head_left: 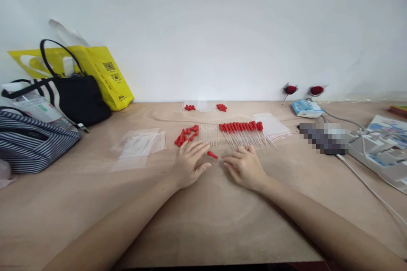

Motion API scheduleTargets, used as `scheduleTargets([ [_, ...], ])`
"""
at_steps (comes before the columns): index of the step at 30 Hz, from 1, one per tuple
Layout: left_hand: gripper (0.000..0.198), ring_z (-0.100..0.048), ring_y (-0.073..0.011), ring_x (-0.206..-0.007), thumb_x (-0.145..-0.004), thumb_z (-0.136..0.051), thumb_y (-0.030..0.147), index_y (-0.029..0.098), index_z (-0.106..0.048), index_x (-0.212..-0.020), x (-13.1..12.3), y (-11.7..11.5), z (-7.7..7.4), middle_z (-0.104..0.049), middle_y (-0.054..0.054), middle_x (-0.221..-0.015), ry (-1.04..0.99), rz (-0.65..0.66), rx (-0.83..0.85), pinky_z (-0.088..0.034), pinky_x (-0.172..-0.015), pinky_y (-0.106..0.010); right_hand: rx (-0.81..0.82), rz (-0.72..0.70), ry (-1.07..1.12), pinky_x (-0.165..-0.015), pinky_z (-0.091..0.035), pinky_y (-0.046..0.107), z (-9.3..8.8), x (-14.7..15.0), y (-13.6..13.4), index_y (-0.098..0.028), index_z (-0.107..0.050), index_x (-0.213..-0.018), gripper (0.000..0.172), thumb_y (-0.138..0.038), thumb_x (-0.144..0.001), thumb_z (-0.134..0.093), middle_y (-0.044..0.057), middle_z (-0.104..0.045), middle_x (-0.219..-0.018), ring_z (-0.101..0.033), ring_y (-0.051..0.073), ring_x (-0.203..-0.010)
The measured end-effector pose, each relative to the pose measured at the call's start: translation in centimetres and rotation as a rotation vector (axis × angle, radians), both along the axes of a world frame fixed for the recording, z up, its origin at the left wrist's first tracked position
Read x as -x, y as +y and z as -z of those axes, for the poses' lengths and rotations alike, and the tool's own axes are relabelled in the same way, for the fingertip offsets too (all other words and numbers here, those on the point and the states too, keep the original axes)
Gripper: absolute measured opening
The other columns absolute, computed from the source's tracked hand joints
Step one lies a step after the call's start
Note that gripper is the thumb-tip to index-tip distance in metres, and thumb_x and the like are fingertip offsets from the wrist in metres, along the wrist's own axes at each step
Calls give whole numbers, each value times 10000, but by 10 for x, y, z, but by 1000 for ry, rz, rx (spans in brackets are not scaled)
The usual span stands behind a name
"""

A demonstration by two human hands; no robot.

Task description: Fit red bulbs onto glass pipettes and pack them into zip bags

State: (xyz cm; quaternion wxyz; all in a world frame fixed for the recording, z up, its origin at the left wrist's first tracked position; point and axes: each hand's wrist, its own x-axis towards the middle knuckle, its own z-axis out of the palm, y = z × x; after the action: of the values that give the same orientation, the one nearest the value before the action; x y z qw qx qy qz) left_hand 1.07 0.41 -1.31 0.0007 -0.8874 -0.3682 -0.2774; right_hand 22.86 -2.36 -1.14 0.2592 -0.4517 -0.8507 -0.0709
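Between thumb and fingers, my right hand (242,165) pinches the clear stem of a dropper (213,155) whose red rubber bulb points left. My left hand (192,161) is spread just left of that bulb, fingers apart. Beyond the left fingertips lies a loose pile of red rubber bulbs (183,136). Thin clear tubes (209,134) stand in a row beside the pile, without bulbs. Past my right hand, droppers with red bulbs (240,128) lie side by side, bulbs toward the wall.
Clear plastic bags (135,149) lie on the left, another bag (272,125) on the right. Small bags with red bulbs (203,106) rest near the wall. Handbags (85,97) and a yellow bag (119,89) stand far left. A tissue pack (307,109) and white cables (370,190) are right.
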Motion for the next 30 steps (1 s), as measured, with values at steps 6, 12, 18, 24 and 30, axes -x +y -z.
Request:
scheduleTargets([
  [6, 433, -443, -244, -1112, -782, -520, 315, 179, -450, -1187, 4, 7, 2, -535, -95, -1161, -55, -134, 5, -322, -958, -435, 49, 513, 267, -702, -213, 322, 2, -12, 47, -195, -625, -915, 232, -301, -781, -467, 28, -655, -696, -494, 205, -776],
  [12, 342, -452, -245, -1088, -770, -523, 275, 186, -504, -1099, 3, 5, 0, -547, -86, -1106, -53, -140, 3, -335, -948, -445, 133, 663, 292, -755, -218, 351, 5, -1, 78, -190, -600, -832, 194, -309, -767, -461, 50, -656, -743, -515, 218, -819],
  [18, 309, -455, -245, -1076, -757, -541, 269, 209, -532, -1060, 4, 6, 1, -540, -78, -1084, -74, -134, 19, -353, -932, -444, 218, 750, 253, -772, -199, 373, 5, 11, 86, -188, -611, -793, 205, -314, -756, -454, 55, -643, -702, -549, 213, -762],
  [24, 266, -448, -247, -1078, -763, -539, 267, 189, -557, -1016, 6, 7, 4, -533, -91, -1086, -70, -118, 12, -357, -927, -454, 243, 744, 250, -769, -195, 374, 3, 10, 84, -194, -623, -762, 224, -363, -747, -477, 51, -652, -713, -549, 218, -761],
  [30, 211, -441, -251, -1084, -749, -556, 266, 216, -589, -951, 4, 6, 3, -541, -70, -1080, -64, -150, -14, -344, -926, -463, 131, 600, 173, -752, -199, 377, 3, 17, 80, -215, -653, -779, 247, -356, -781, -450, 54, -661, -813, -516, 214, -822],
])
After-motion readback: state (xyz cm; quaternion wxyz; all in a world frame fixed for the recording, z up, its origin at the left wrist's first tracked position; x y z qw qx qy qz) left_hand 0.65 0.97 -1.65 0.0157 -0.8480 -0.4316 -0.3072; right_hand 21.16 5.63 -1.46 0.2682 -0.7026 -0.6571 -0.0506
